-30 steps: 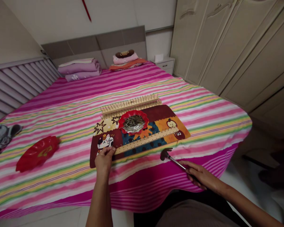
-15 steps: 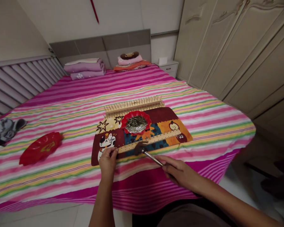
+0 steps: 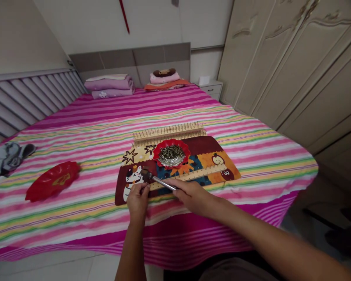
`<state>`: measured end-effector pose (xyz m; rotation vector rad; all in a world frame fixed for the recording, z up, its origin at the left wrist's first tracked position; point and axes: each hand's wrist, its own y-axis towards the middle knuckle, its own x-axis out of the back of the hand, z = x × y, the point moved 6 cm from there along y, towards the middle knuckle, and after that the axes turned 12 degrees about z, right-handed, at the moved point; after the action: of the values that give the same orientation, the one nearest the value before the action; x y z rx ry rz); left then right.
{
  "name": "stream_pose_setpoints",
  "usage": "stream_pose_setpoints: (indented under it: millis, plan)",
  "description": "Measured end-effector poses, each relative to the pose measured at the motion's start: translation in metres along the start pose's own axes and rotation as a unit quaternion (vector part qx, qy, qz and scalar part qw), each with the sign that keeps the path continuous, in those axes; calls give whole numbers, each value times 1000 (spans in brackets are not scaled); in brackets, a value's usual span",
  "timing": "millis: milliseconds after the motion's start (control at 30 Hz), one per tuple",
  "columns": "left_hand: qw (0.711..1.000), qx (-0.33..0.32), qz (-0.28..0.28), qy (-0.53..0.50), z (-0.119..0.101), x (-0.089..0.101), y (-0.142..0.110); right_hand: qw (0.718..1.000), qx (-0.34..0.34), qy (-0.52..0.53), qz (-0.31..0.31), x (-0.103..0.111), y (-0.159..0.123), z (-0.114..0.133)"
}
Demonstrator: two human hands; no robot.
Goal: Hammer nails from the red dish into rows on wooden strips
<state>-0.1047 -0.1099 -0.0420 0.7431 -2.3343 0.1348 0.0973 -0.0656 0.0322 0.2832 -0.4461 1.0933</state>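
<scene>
My right hand (image 3: 190, 194) is wrapped around the handle of a hammer (image 3: 163, 182). The hammer's dark head is over the left end of a narrow wooden strip (image 3: 190, 175), just above my left fingertips. My left hand (image 3: 139, 199) pinches that end of the strip; whether a nail is between the fingers is too small to make out. A row of small nails or holes runs along the strip, which lies across a patterned mat (image 3: 200, 145). Behind it, a red scalloped bowl (image 3: 188, 153) holds a heap of nails (image 3: 172, 154).
Beyond the bowl lies a wooden piece (image 3: 169, 134) with many nails sticking out. A red dish (image 3: 53, 181) and grey cloth (image 3: 7, 160) rest on the left of the striped bed (image 3: 90, 218). Folded bedding (image 3: 111, 86) sits by the headboard; a wardrobe (image 3: 280, 70) stands right.
My right hand has carried the hammer leftward along the strip, from its middle to the end beside my left hand. My left hand keeps its place at that end. The view has shifted slightly.
</scene>
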Motion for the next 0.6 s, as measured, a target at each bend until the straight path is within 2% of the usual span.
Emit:
stream_pose_setpoints:
  millis: [133, 233, 333, 400, 433, 500, 600]
  plan:
    - [1000, 24, 10, -8, 0, 2, 1, 996, -88, 13, -14, 10, -53, -25]
    - [999, 44, 23, -22, 2, 6, 0, 990, -136, 26, 19, 8, -100, -60]
    - [999, 47, -20, -2, -7, 16, 0, 983, -175, 63, -1, 7, -142, -100]
    - [998, 17, -56, 29, -25, 19, 3, 974, -204, 93, -28, 5, -162, -125]
    - [997, -9, -57, 47, -38, 17, 7, 967, -223, 113, -46, 4, -170, -135]
    - [993, -68, -24, 94, -67, 4, 20, 947, -262, 165, -85, 0, -180, -152]
    - [967, -131, 63, 207, -105, -27, 47, 911, -302, 255, -118, -7, -184, -166]
